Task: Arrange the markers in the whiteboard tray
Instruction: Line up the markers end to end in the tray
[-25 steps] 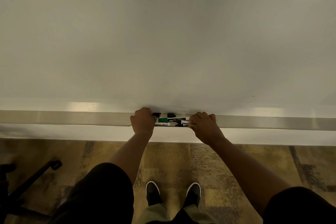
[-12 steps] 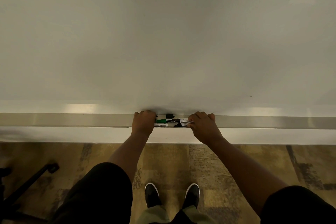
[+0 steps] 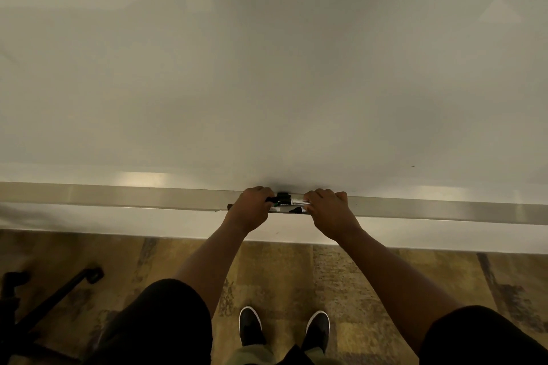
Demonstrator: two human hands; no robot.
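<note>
Both grips — left hand (image 3: 250, 210), right hand (image 3: 327, 212) — curl closed on the markers (image 3: 289, 204) in the tray (image 3: 148, 197).

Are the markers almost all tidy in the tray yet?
Partly. The markers already lie together in one bunch in the metal tray, none on the floor. Right now the left hand and right hand press on the bunch from both ends. They still overlap, and a dark tip pokes out past the left hand, so lining them up neatly is left.
</note>
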